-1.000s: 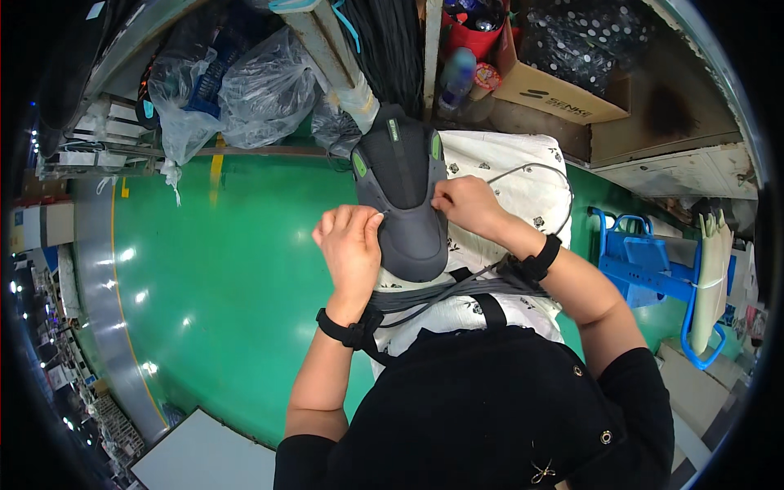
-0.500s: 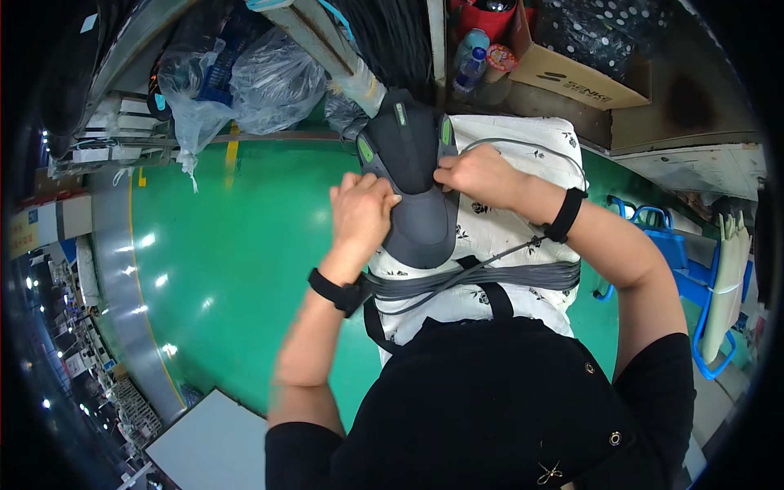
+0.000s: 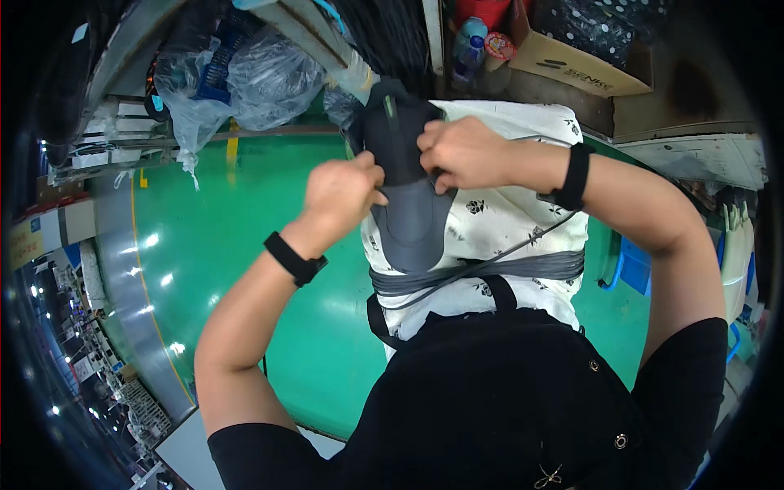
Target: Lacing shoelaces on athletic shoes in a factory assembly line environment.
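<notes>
A dark grey and black shoe upper [image 3: 412, 229] with small green accents lies on white floral cloth [image 3: 482, 212] over my lap, its rounded grey end toward me. My left hand [image 3: 343, 192] is closed at its left edge, thumb and fingers pinching the side near the middle. My right hand [image 3: 465, 153] grips the opposite edge with curled fingers, slightly farther from me. Whatever lies beneath the fingertips is hidden. A bundle of grey cords [image 3: 531, 268] wraps across the cloth nearer my body, and one loose strand runs up toward my right wrist.
Beyond the upper hang black strands [image 3: 392, 41] beside a metal post [image 3: 318, 41]. Clear plastic bags [image 3: 273, 77] sit at the far left. A cardboard box [image 3: 580, 65] and bottles [image 3: 468, 57] stand on the right shelf. Green floor [image 3: 245, 220] spreads to my left; a blue chair [image 3: 633, 265] is at right.
Both elbows have spread outward. My right hand has moved left and farther over the upper, and my left hand slightly left and up. The upper has shifted a little left.
</notes>
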Demonstrator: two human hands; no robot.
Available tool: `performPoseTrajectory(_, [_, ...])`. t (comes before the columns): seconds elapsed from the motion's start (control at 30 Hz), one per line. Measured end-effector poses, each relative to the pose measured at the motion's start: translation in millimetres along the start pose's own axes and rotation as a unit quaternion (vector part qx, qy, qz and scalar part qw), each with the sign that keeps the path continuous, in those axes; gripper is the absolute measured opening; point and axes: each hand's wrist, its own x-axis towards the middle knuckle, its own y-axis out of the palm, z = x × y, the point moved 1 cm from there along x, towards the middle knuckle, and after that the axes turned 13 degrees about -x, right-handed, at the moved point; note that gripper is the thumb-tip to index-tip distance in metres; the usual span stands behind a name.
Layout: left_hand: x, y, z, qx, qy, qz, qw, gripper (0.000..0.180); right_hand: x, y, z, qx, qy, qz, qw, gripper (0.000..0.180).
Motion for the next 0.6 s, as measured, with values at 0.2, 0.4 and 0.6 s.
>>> performPoseTrajectory(0.2, [17, -19, 19, -0.142, -0.001, 0.069, 0.987, 0.017, -2, 8, -3, -0.012, 0.025, -0.057, 0.998, 0.018])
performPoseTrajectory(0.4, [40, 0, 44, -0.319, -0.118, 0.123, 0.932, 0.016, 29, 13, -37, 0.084, 0.039, 0.086, 0.992, 0.015])
performPoseTrajectory(0.6, [23, 7, 25, -0.128, -0.117, 0.124, 0.977, 0.015, 53, 14, 0, 0.045, 0.155, 0.259, 0.952, 0.013])
